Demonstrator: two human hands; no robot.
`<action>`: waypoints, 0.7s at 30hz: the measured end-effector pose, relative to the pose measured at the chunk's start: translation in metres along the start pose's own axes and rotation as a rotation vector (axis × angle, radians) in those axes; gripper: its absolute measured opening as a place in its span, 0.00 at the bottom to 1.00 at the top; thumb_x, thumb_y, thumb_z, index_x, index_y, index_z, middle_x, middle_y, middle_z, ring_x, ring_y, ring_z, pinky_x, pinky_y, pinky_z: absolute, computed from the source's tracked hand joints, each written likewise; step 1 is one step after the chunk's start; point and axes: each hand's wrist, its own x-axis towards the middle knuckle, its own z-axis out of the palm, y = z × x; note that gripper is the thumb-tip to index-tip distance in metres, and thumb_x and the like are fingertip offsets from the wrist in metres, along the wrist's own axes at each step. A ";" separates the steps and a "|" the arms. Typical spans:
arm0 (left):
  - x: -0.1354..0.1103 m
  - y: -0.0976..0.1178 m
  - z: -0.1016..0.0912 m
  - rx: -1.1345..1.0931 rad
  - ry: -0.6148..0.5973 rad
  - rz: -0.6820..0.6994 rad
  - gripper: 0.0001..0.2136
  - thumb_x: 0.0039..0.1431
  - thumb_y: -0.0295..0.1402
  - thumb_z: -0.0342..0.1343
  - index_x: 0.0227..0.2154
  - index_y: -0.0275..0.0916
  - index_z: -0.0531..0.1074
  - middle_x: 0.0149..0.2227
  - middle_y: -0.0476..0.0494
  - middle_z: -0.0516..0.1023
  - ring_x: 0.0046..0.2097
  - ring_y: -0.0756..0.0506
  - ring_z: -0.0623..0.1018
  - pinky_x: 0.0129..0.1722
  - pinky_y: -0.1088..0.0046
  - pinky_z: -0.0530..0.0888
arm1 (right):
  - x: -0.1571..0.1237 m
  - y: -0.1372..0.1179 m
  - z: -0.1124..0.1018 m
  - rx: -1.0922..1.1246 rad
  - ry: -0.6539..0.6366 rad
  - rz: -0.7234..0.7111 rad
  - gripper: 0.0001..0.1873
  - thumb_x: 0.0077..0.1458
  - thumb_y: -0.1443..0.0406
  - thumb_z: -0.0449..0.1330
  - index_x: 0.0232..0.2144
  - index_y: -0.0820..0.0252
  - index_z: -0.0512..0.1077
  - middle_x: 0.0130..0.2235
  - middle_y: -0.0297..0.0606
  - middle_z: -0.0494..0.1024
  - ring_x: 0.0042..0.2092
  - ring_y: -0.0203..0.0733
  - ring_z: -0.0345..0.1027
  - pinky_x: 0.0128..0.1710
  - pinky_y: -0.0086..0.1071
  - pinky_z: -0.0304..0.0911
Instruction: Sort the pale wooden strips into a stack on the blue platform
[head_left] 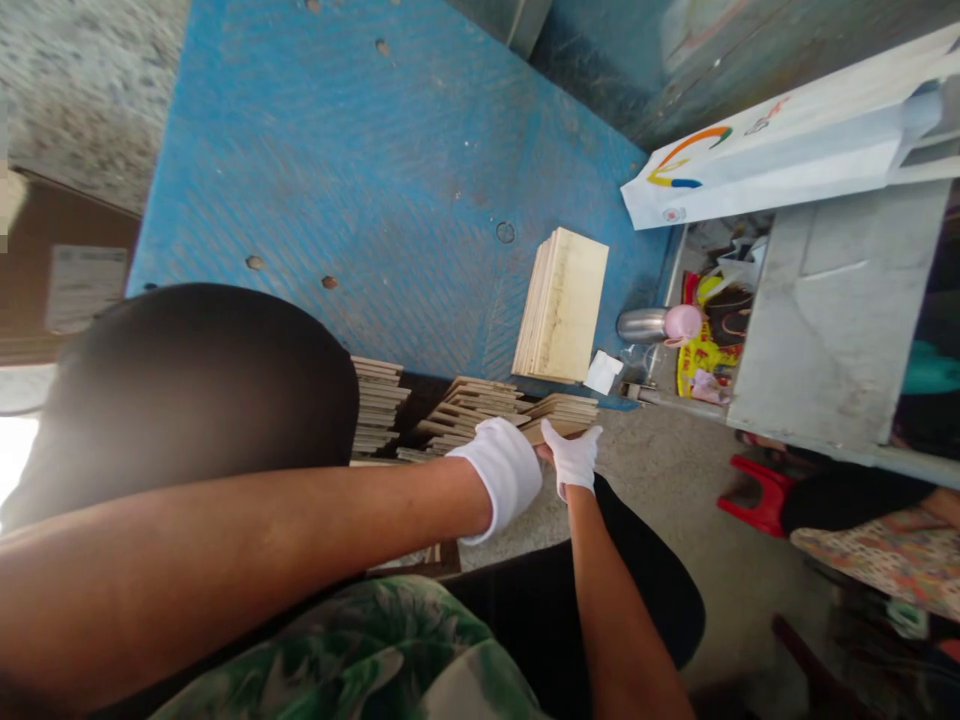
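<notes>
Both of my hands wear white gloves and are close together at the stacks below the blue table's near edge. My right hand (pixel 574 458) grips the edge of a thin wooden board, its thumb pointing up. This board belongs to the rightmost stack of thin boards (pixel 564 406). My left hand (pixel 504 470) is just beside it, in front of the middle stack of thin boards (pixel 469 402); its fingers are hidden behind the glove. Another stack (pixel 377 405) stands by my left knee. On the table lies a neat pile of pale boards (pixel 577 305).
The blue table (pixel 405 180) has several holes. At its right are a white paper bag (pixel 765 150), a steel flask with pink cap (pixel 646 324), a white scrap (pixel 602 372) and a grey metal cabinet (pixel 832 310). A red stool (pixel 761 495) and a seated person are at right; a cardboard box (pixel 82 225) is left.
</notes>
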 end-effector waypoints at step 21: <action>0.007 0.003 0.001 0.192 -0.287 0.032 0.14 0.54 0.18 0.50 0.39 0.25 0.79 0.44 0.20 0.78 0.43 0.29 0.79 0.35 0.56 0.73 | -0.002 -0.011 0.025 -0.029 0.109 -0.112 0.65 0.38 0.48 0.67 0.66 0.72 0.38 0.57 0.63 0.60 0.56 0.58 0.62 0.54 0.40 0.61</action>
